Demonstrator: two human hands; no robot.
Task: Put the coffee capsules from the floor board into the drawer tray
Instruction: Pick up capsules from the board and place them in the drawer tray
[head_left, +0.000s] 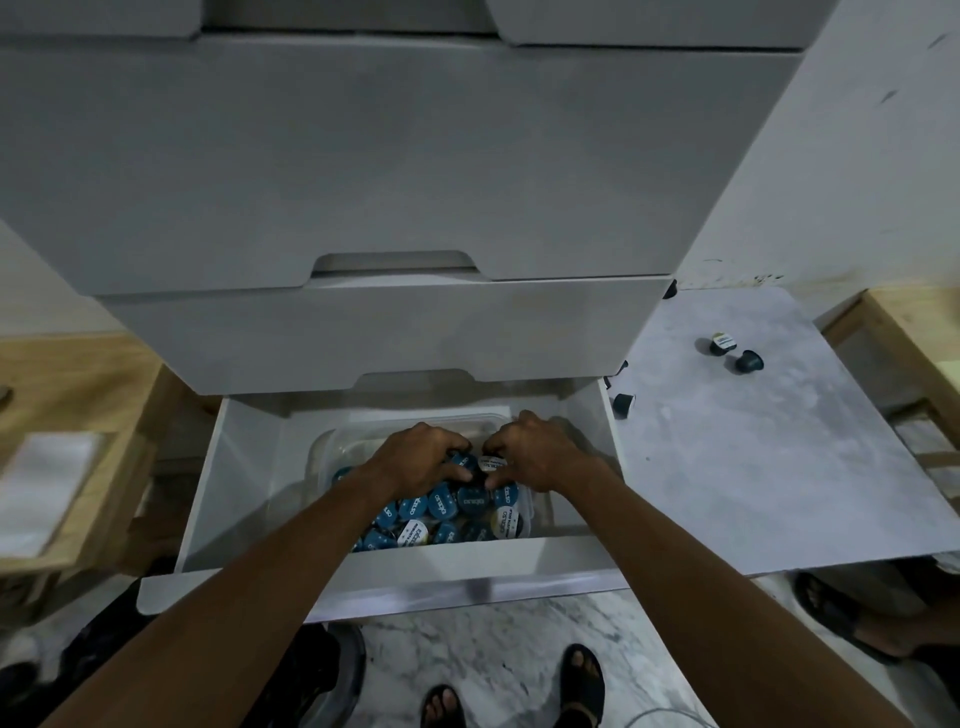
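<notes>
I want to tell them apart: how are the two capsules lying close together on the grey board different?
The left capsule shows its pale printed lid; the right capsule shows only its dark body. The left capsule lies farther back on the board, the right capsule nearer. Both are small and dark.

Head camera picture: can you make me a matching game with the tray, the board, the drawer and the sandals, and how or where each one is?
Things
1 tray
2 board
3 drawer
4 sandals

Places and states
A white, pulled open
B black, at the bottom of the picture
C grey, with only a few capsules on it
D clear, inside the drawer, full of capsules

Pairs: 1-D, 2-C, 3-A, 4-B
</notes>
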